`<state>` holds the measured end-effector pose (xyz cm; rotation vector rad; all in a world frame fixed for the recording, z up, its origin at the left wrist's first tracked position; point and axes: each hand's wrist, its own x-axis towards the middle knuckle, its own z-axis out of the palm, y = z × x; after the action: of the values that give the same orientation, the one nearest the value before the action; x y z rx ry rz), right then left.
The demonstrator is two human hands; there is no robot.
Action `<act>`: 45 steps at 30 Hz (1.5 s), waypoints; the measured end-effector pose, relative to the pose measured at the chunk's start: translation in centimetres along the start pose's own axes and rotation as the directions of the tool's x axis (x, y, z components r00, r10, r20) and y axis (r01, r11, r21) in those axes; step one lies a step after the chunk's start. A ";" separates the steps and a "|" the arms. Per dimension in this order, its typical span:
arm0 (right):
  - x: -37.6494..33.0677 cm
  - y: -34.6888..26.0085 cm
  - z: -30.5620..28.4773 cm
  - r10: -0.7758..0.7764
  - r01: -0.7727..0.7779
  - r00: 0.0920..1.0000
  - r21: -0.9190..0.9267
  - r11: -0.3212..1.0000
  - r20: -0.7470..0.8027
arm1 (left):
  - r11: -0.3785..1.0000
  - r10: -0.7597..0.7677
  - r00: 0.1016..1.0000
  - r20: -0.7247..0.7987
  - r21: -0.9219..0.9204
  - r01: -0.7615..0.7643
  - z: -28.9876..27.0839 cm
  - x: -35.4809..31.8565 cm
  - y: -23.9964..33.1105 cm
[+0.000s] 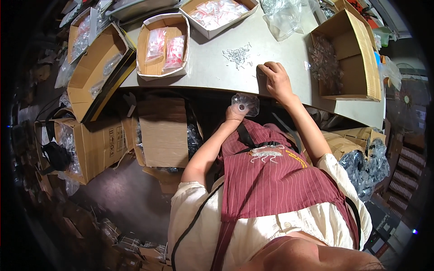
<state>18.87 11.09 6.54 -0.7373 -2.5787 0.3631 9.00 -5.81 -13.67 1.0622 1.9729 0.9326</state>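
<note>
Far left on the grey table sits an open white cardboard box of red-and-clear packets, with a similar one behind it and a big brown carton on the right. The left hand grips a small clear plastic bag just below the table's near edge. The right hand rests fingers curled on the table, right beside a little pile of small metal screws.

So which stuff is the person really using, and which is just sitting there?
In use:
- left hand holding a small clear bag
- right hand on the table
- pile of small metal parts

Lying about:
- box of red-striped packets
- big open box
- boxes on the floor
</note>
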 end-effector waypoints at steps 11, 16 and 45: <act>-1.0 -0.8 -0.7 0.335 -0.321 0.942 0.350 0.880 0.024 | 0.998 0.031 0.999 -0.026 0.050 -0.029 0.7 0.5 -1.1; -1.7 -0.9 -0.5 0.114 -0.101 0.993 0.233 0.967 -0.040 | 0.996 0.094 0.993 -0.066 0.006 -0.094 1.7 1.1 -2.0; -2.7 -1.2 -0.4 0.021 -0.014 0.994 0.059 0.998 -0.106 | 0.999 -0.025 0.997 -0.070 0.022 0.027 -0.2 0.2 0.7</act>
<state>20.58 8.71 6.41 -0.7388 -2.4526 0.3921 9.02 -5.43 -12.98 1.0271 2.0539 0.9470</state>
